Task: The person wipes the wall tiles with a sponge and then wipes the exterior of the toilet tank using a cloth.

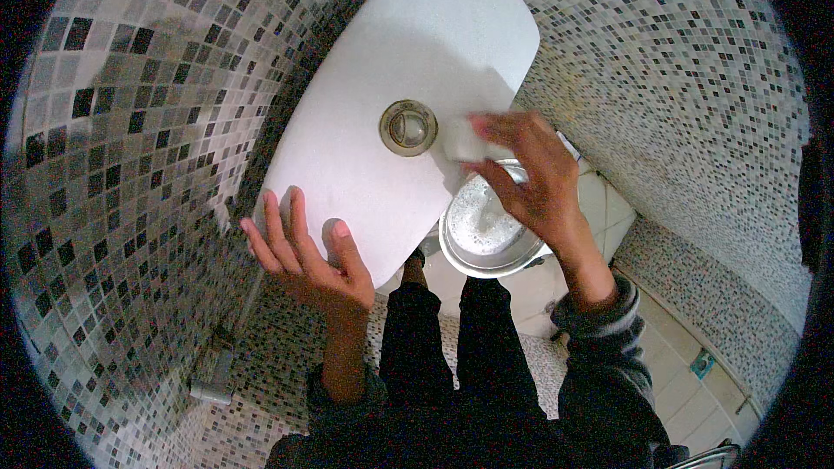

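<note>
A white toilet cistern lid with a round metal flush button lies in front of me. My right hand is shut on a pale, motion-blurred sponge-like block, just right of the button. Whether the block touches the lid is unclear. Below that hand stands a round metal bowl of foamy, soapy water, partly covered by my fingers and wrist. At the lid's near left edge, my left hand has its fingers spread and holds nothing.
Mosaic-tiled walls rise close on the left and right. A grey fixture sits low at the left. On the pale tiled floor at the right lies a small bluish packet. My dark-trousered legs are below the bowl.
</note>
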